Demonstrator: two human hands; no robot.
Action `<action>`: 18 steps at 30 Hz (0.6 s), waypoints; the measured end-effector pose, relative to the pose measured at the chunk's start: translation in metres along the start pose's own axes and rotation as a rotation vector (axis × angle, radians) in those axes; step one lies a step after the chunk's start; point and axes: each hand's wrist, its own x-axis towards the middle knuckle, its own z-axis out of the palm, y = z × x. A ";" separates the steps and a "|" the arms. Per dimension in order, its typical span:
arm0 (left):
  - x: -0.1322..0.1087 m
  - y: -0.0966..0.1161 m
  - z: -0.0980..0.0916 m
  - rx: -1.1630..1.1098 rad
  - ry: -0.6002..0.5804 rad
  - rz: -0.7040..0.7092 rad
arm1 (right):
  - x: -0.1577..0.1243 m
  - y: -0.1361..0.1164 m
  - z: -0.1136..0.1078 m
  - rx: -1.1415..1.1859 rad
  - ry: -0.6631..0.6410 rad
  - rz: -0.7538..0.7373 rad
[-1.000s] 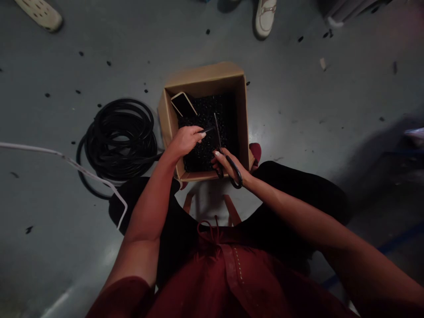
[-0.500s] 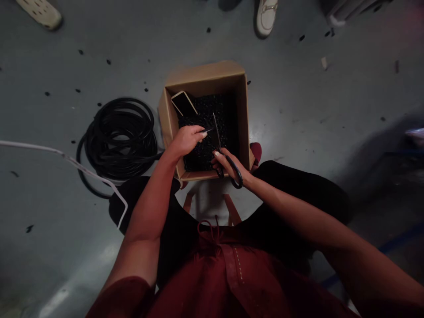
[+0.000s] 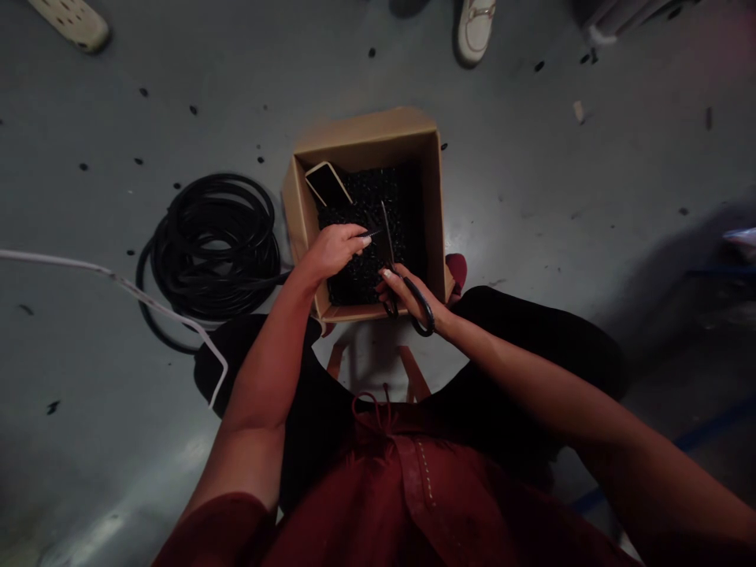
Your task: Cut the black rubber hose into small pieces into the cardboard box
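Over the cardboard box my left hand is closed, pinching a thin black strip whose short end sticks out past my fingertips. My right hand grips a pair of black-handled scissors, its blades pointing up and away from me. One blade catches the light just to the right of the strip; the other is hard to make out against the dark contents. Beneath both hands lie many small black pieces inside the box. A phone with a dark screen leans in the box's far left corner.
A coil of black tubing lies on the floor left of the box. A white cable crosses near my left knee. Small black bits are scattered about. Other people's shoes, including a white one, show at the top edge.
Almost nothing differs. The scissors' handles have shifted very slightly in my right hand; my left hand and the strip stay in place.
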 end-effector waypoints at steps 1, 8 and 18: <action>0.000 0.001 0.000 -0.003 -0.002 -0.002 | 0.000 0.000 0.000 0.011 0.003 0.007; -0.001 0.002 0.002 -0.045 -0.026 -0.013 | -0.002 -0.001 0.000 -0.004 -0.002 -0.015; 0.001 -0.003 0.006 0.026 0.004 -0.007 | -0.006 -0.004 0.001 0.070 0.006 0.015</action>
